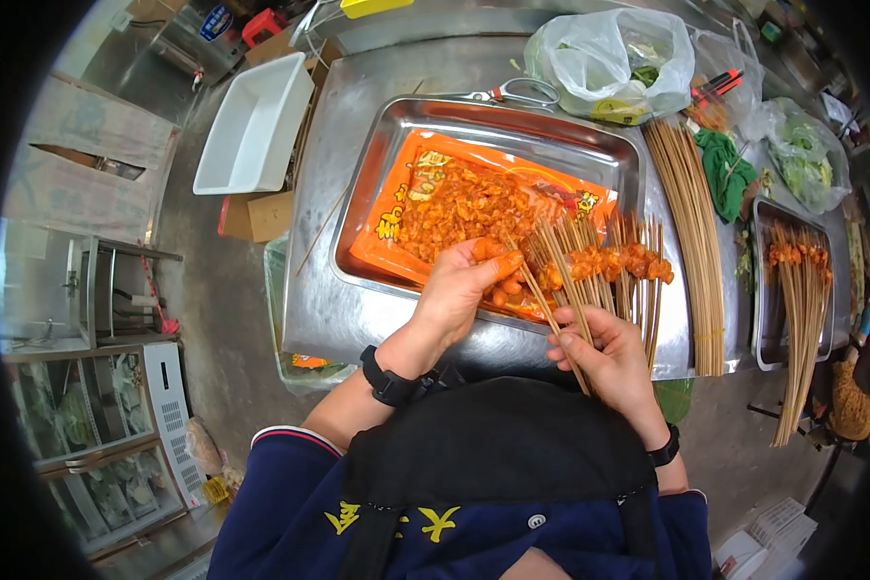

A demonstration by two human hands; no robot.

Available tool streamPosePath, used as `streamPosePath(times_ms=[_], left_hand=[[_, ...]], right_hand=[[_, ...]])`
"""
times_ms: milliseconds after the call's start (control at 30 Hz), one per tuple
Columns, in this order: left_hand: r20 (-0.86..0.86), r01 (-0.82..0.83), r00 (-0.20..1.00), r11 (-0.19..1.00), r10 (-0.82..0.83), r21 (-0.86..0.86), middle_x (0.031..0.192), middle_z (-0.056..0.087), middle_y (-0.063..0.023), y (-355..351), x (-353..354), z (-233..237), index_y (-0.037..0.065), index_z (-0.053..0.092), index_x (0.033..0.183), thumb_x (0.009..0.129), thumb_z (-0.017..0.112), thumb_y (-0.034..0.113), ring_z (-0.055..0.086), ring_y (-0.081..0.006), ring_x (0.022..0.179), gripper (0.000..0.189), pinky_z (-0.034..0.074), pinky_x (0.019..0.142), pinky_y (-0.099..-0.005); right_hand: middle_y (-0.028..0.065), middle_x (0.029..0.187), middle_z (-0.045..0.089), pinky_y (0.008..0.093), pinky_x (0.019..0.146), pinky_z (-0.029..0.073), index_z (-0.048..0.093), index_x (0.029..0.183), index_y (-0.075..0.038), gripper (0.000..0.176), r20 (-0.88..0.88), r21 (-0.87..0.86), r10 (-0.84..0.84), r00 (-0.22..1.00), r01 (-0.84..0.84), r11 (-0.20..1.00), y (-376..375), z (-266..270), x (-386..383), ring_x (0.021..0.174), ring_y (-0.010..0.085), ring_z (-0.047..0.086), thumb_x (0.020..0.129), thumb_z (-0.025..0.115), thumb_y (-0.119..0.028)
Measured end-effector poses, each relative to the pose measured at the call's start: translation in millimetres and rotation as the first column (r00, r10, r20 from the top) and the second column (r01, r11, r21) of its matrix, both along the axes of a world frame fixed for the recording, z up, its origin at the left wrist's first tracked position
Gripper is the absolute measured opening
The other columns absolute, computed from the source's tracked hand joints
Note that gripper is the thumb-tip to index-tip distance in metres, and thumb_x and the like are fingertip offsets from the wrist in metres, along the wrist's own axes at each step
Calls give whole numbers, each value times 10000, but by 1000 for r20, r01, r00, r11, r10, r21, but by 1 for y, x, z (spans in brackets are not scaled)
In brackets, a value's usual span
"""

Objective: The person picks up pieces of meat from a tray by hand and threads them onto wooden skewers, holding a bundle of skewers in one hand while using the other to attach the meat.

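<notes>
My right hand (611, 356) is closed round the lower part of a thin bamboo skewer (543, 295) that slants up to the left. My left hand (464, 285), its fingertips coated in orange sauce, pinches at the upper end of that skewer; what sits between the fingers is mostly hidden. Both hands are over the near edge of a steel tray (638, 159). Inside it, an opened orange packet (382, 253) bears a heap of red-sauced meat pieces (464, 205). Several loaded meat skewers (638, 263) lean across the tray's right side, sticks toward me.
A long bundle of bare skewers (691, 251) lies right of the tray. Scissors (517, 93) rest on its far rim, near a plastic bag of greens (614, 63). Farther right, a smaller tray (759, 329) holds finished skewers (804, 309). A white tub (251, 126) stands left.
</notes>
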State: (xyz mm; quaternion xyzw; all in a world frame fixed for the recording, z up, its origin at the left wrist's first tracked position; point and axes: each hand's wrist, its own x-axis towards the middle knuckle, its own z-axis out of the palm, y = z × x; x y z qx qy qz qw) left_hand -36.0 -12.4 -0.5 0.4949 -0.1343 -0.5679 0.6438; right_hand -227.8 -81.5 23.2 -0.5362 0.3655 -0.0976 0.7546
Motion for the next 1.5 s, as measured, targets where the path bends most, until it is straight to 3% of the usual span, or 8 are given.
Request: streamPosePath(times_ms=[367,500,533,600,667,700,1067,1500], left_hand=[[75,-10,997,1000,8,21,770,602,-36,-3,-1,-5,18,570,942,821,585,101,561,-92,639,148,430,532,-192],[363,-55,930,998,56,-14,809,609,-38,-4,11,-7,-1,566,953,833,558,80,577,-105,712,145,451,576,-222],[476,-109,867,988,149,-111,821,612,-38,-3,17,-13,-13,567,943,837,549,73,582,-111,735,138,457,591,-233],[715,-24,698,998,-30,65,786,617,-64,3,27,-20,-2,589,896,811,569,80,590,-168,689,120,460,599,-260],[896,112,23,892,-443,438,740,601,-107,0,21,-7,34,608,833,757,595,102,579,-247,688,103,461,608,-313],[945,150,-118,935,-305,321,709,577,-138,-2,18,-14,65,613,798,709,614,146,557,-303,721,120,455,628,-383],[829,194,-251,813,-500,549,663,581,-162,-16,-1,-18,18,553,806,719,611,179,573,-339,675,192,452,586,-432],[893,262,-36,858,-449,442,702,581,-188,-16,-2,-17,19,537,808,717,569,86,567,-356,710,118,441,620,-440]], right_hand=[[74,845,604,196,530,481,477,1126,23,286,-6,-132,79,997,-79,988,3,2,1,630,103,593,843,504,-7],[76,874,616,172,474,446,502,1134,7,291,-20,-97,-12,1000,10,995,3,1,-2,579,67,572,845,506,-17],[80,889,620,168,466,439,502,1142,7,300,13,-62,-45,999,46,997,2,0,-3,569,63,564,842,511,-19],[84,904,624,165,458,432,503,1149,6,310,45,-19,-76,996,77,997,2,-2,-4,559,58,556,840,516,-20],[88,917,625,165,460,434,496,1158,8,323,59,-11,-68,996,69,998,1,-2,-3,556,58,554,836,519,-16],[88,917,625,165,460,434,496,1158,8,323,60,-11,-68,996,69,998,1,-3,-3,556,58,554,836,519,-16],[90,913,619,163,461,440,503,1143,14,305,46,11,-56,997,56,998,0,-2,-3,561,52,555,840,518,-18],[79,899,620,162,460,444,501,1142,15,302,55,-13,-54,997,55,998,0,-3,-2,562,49,558,843,517,-21]])
